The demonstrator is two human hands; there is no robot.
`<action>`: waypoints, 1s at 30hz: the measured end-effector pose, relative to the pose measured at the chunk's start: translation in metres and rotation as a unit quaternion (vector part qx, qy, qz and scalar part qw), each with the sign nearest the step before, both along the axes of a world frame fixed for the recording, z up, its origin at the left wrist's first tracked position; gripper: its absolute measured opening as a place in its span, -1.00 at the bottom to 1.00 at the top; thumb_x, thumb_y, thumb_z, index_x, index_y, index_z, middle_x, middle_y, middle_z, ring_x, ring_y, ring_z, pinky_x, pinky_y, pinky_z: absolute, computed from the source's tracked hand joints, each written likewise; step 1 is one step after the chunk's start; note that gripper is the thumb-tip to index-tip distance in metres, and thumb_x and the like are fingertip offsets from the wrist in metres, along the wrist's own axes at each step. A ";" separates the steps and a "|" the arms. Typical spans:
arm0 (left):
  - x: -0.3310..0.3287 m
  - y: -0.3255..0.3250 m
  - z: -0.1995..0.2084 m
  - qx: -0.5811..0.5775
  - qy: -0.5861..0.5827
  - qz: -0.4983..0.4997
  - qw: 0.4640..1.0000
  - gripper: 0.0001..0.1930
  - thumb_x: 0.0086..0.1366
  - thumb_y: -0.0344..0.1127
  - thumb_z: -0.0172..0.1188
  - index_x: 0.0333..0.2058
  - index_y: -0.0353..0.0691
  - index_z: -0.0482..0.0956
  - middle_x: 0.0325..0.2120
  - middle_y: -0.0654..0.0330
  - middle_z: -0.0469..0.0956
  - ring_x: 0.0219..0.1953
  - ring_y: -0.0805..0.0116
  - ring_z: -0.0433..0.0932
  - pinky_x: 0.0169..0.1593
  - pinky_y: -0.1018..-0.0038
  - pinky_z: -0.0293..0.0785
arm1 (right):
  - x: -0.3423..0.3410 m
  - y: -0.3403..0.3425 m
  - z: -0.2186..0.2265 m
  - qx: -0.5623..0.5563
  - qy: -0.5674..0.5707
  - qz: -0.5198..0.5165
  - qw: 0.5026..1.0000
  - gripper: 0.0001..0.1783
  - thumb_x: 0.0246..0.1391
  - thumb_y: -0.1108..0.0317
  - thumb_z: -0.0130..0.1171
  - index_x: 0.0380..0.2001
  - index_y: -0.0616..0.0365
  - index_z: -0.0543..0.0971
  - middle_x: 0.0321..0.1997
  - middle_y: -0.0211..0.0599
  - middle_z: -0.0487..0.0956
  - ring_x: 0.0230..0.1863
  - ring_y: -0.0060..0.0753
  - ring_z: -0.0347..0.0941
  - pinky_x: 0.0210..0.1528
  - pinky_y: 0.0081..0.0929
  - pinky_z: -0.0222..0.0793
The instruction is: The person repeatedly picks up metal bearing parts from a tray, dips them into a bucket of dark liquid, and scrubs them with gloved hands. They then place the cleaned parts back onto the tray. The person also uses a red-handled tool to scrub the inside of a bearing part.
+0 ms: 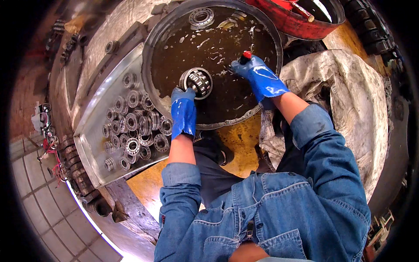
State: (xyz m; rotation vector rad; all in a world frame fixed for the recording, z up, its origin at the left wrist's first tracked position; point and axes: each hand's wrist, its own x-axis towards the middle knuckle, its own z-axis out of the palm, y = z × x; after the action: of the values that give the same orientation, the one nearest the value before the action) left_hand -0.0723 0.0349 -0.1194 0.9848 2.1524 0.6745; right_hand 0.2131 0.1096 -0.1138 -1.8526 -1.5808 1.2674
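My left hand [183, 98], in a blue rubber glove, grips the lower left edge of a roller bearing [198, 83]. The bearing is tilted, its rollers and shiny outer ring showing, above dark liquid in a round basin [146, 65]. To its right my right hand [249, 69], gloved alike, is closed around a small tool with a red-tipped dark handle [247, 54]; the tool's working end is hard to make out. Another bearing [201, 17] lies at the basin's far side, partly in the liquid.
Left of the basin, a metal tray [91, 150] holds several bearings [144, 124] in a heap. A red tub [288, 19] stands at the far right, with a stained pale cloth [349, 91] nearer me. More dark ring-shaped parts [377, 39] line the right edge.
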 end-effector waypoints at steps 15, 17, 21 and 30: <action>0.030 -0.008 0.028 0.072 -0.297 0.045 0.951 -0.71 0.25 -0.27 0.25 -0.18 -0.40 0.66 -0.33 -0.06 0.67 -0.22 0.26 0.67 -0.16 0.19 0.62 | -0.035 -0.022 0.055 -0.007 0.203 0.047 0.978 -0.66 0.20 0.07 0.25 -0.23 0.12 0.72 -0.38 -0.41 0.68 -0.32 -0.61 0.54 -0.23 -0.55 0.47; 0.011 -0.016 0.027 0.059 -0.128 -0.056 0.988 -0.74 0.31 -0.35 0.14 -0.09 -0.31 0.66 -0.28 -0.18 0.67 -0.19 -0.01 0.69 -0.09 0.13 0.59 | -0.043 -0.032 0.059 -0.032 0.212 0.065 0.975 -0.66 0.18 0.06 0.27 -0.24 0.12 0.73 -0.39 -0.41 0.67 -0.33 -0.61 0.53 -0.22 -0.55 0.47; -0.007 -0.023 0.012 0.091 0.161 -0.296 0.937 -0.67 0.36 -0.45 -0.01 0.01 -0.19 0.64 -0.12 -0.27 0.64 -0.03 -0.25 0.62 0.03 0.06 0.53 | -0.033 -0.037 0.058 0.052 0.081 0.109 0.989 -0.62 0.09 -0.01 0.28 -0.34 0.10 0.73 -0.40 -0.15 0.72 -0.35 -0.23 0.66 -0.19 -0.30 0.55; -0.004 -0.024 0.009 0.087 -0.227 -0.072 0.967 -0.70 0.29 -0.54 0.24 0.01 -0.30 0.59 -0.12 -0.05 0.69 -0.04 0.16 0.66 0.03 0.26 0.58 | -0.004 -0.021 0.019 -0.038 -0.141 0.089 0.985 -0.44 0.03 -0.17 0.37 -0.04 -0.01 0.71 -0.06 0.00 0.70 0.05 0.04 0.62 0.11 -0.21 0.51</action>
State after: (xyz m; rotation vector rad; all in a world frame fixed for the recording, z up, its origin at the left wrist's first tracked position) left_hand -0.0759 0.0104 -0.1100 0.9566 1.6282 0.9280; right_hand 0.2093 0.0888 -0.0947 -2.0505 -1.9070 1.1921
